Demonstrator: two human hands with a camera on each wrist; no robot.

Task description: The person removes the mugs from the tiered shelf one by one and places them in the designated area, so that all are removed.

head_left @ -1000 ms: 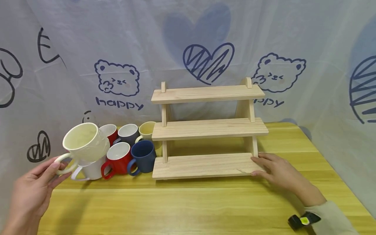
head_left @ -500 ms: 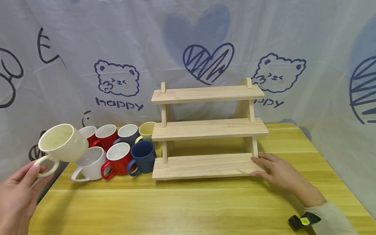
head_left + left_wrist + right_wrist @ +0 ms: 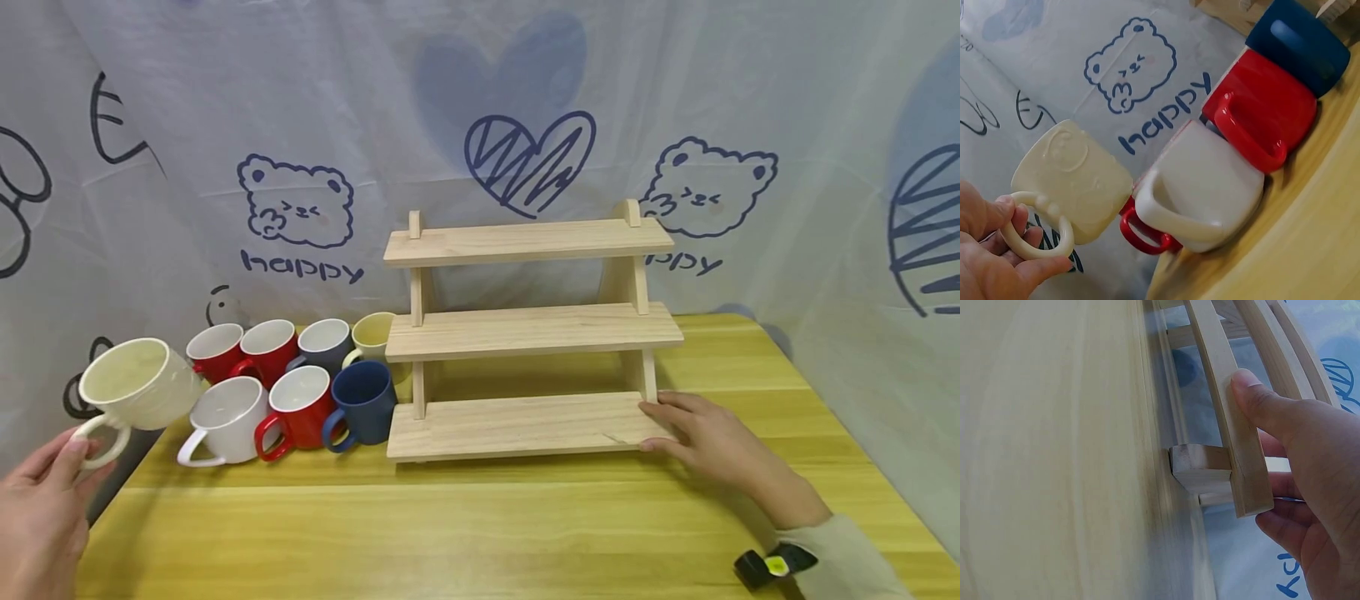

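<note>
My left hand [image 3: 48, 508] pinches the handle of a cream mug [image 3: 146, 390], holding it tilted at the left edge of the table, left of a white mug [image 3: 228, 425]. Raised patterns show on the cream mug [image 3: 1066, 178] in the left wrist view, with fingers and thumb about its ring handle. My right hand [image 3: 708, 442] grips the right end of the lowest board of a three-tier wooden display stand [image 3: 517, 423]. In the right wrist view the thumb of the right hand [image 3: 1316, 456] lies on the board's front edge [image 3: 1235, 431], other fingers behind and beneath it.
Left of the stand, a red mug [image 3: 302, 417] and a blue mug [image 3: 367, 404] stand beside the white one. Behind are two red mugs, a grey mug [image 3: 327, 346] and a yellow mug [image 3: 372, 333]. A printed white curtain [image 3: 300, 100] hangs behind the wooden table [image 3: 420, 533].
My left hand has carried the cream mug leftward and slightly lower, uncovering the white mug and the leftmost red mug. The right hand stays on the stand.
</note>
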